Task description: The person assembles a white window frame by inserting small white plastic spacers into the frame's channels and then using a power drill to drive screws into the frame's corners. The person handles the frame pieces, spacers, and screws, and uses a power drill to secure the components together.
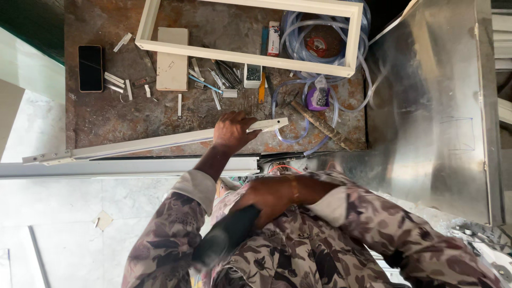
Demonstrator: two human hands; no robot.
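The left hand (232, 132) is wrapped tight around a long white bar (154, 143) on the rusty table (128, 114). The right hand (266, 200) grips a black tool (226, 234).

shirt: long-sleeved, loose, in a camouflage-like floral print; muted mauve-grey ground with dark brown and maroon leaf shapes
sleeves: both were rolled back below the elbow, forearms left bare
cuffs: turned-up parts showed a plain pale grey-white lining, no print
left sleeve: fabric was creased and bunched at the roll; print ran darker toward the shoulder
right sleeve: wide fold of pale lining, wrinkled cloth behind it
left hand (232, 132): bare, no glove, no ring or watch visible
right hand (266, 194): bare, no glove; wrist was uncovered
torso: same printed cloth filled the lower frame, blurred close to the camera
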